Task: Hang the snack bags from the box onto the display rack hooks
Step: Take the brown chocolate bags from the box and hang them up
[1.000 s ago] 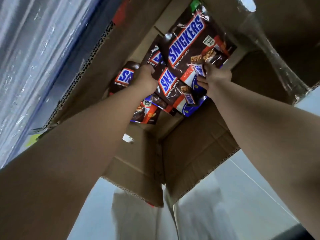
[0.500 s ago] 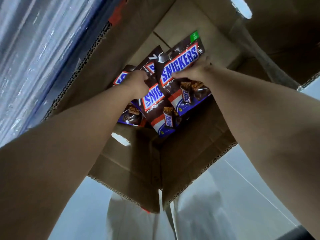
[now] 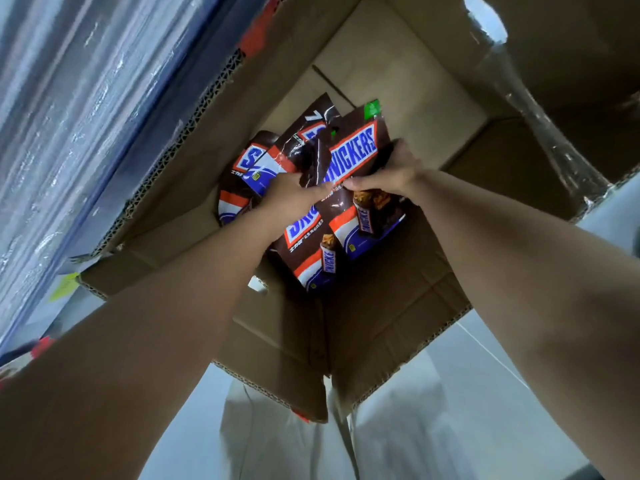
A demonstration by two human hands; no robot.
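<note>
Both hands reach down into the cardboard box (image 3: pixel 381 306). The right hand (image 3: pixel 391 171) is clamped on the top Snickers bag (image 3: pixel 353 150), with its thumb on the printed front and its fingers curled round the bag's edge on the far side of the hand. Just beside it, thumb tip nearly meeting thumb tip, the left hand (image 3: pixel 294 192) is closed on the same bag's crumpled left edge. Its fingers are hidden behind the wrapper, so I cannot tell whether they also catch the second bag (image 3: pixel 308 244), which sticks out below both hands toward the person. Further bags (image 3: pixel 249 161) lie beyond the left hand's knuckles, low in the box. All the bags are inside the box (none on a hook). Outside the left forearm runs a plastic-wrapped surface (image 3: pixel 52 116).
</note>
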